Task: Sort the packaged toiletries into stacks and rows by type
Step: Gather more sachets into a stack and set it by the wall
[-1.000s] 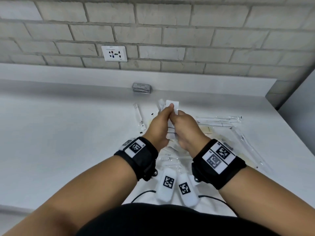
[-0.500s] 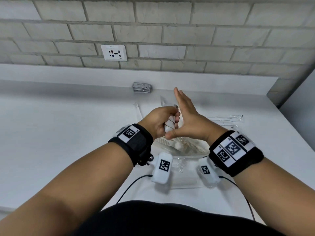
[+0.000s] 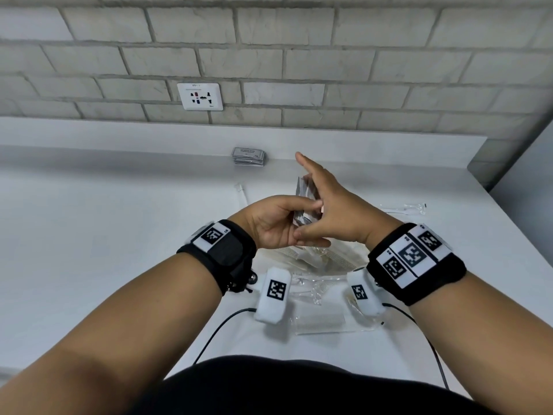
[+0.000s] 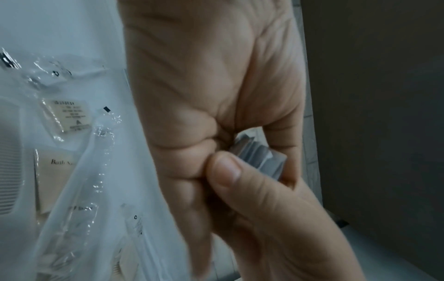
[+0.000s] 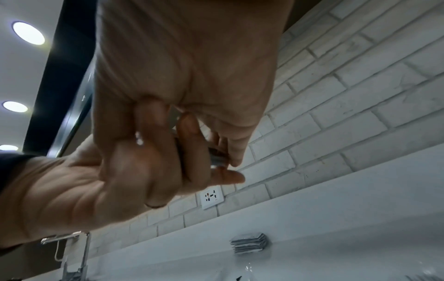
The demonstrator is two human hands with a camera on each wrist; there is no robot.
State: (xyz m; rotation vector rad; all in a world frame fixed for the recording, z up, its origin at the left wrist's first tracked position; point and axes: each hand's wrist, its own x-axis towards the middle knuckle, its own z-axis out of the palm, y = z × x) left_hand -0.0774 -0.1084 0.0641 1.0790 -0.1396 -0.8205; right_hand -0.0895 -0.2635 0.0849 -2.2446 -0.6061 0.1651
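Between two hands, several sachets

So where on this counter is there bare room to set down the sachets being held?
The counter is bare left of the left hand, out to its left edge, and also along the back right of the grey sachet stack. It is crowded under and before both hands, where combs and clear wrapped packets overlap. The held sachets could join the stack at the back ledge.

Both forearms are bare. Each wrist wears a black strap with white square-code tags, a white tagged camera pod hanging below, thin black cables trailing toward dark clothing.
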